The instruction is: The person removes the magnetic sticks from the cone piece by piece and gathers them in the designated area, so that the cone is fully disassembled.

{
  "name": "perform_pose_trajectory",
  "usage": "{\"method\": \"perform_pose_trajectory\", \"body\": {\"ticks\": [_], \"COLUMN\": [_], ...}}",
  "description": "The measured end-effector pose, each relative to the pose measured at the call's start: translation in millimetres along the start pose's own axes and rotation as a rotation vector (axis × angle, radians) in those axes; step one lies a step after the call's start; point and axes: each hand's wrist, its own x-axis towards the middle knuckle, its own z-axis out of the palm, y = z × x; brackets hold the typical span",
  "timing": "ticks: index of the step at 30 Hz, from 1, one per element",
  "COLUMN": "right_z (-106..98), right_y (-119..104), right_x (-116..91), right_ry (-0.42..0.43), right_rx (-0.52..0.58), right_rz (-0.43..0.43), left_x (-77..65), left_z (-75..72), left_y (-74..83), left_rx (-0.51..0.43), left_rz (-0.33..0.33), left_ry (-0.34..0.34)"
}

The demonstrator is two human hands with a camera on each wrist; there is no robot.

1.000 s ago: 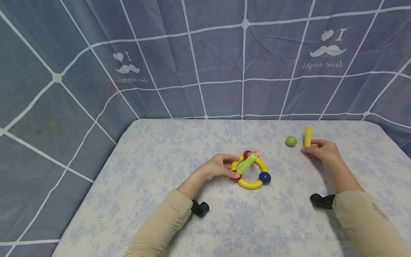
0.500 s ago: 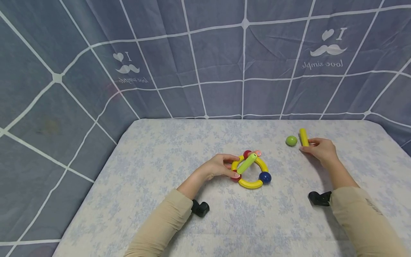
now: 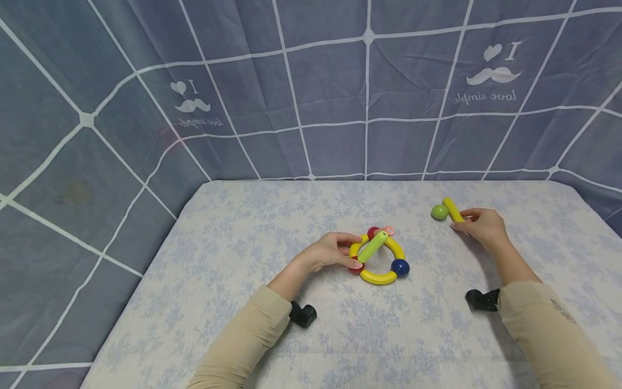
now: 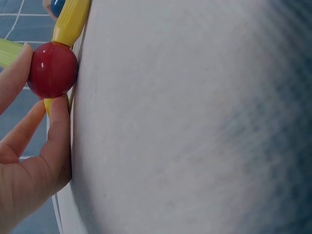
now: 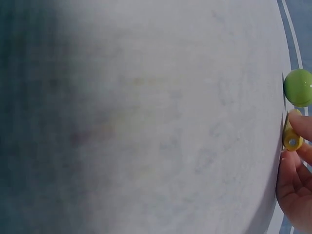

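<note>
My left hand [image 3: 330, 253] grips a magnetic-toy ring at its near-left red ball [image 4: 52, 70]; fingers and thumb lie around it. The ring joins curved yellow rods [image 3: 379, 278], a blue ball [image 3: 400, 268] and a second red ball [image 3: 373, 233]. A light green stick [image 3: 373, 247] slants up from the held red ball. Toward the back right, my right hand [image 3: 482, 224] pinches the near end of a straight yellow stick [image 3: 452, 208]. Its far end is beside a loose green ball [image 3: 439, 212]; whether they touch, I cannot tell. In the right wrist view, the stick's round end [image 5: 292, 142] faces the camera.
A pinkish-orange stick end [image 3: 390, 230] shows behind the ring, at the far red ball. Blue-flowered cloth [image 3: 233, 232] covers the table. Grey-blue curtains [image 3: 330, 97] hang behind and at the left. Black wrist devices [image 3: 303, 316] sit under both forearms.
My right hand has shifted slightly left, and the yellow stick's far end has swung left toward the green ball. The left hand and the ring have stayed in place.
</note>
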Motion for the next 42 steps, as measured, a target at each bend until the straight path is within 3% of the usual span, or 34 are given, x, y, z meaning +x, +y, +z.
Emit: {"method": "perform_pose_trajectory", "body": {"ticks": [11, 20, 27, 42], "right_z": [-12.9, -19.3, -8.7, 43.3], "right_y": [3.3, -14.1, -29.4, -63.2], "right_x": [-13.5, -27.1, -33.4, -37.4], "right_ry": [-0.032, -0.011, -0.132, -0.353], "right_rx": [0.023, 0.196, 0.309, 0.340], "right_rz": [-0.043, -0.191, -0.301, -0.366], "left_x": [-0.6, 1.3, 0.8, 2.0], "left_z": [-0.1, -1.8, -0.1, 0.3], "left_y": [2.5, 2.7, 1.3, -1.0], "left_rx": [-0.005, 0.018, -0.010, -0.027], "left_rz": [-0.009, -0.012, -0.016, -0.004], "left_ry": [-0.005, 0.009, -0.002, -0.011]}}
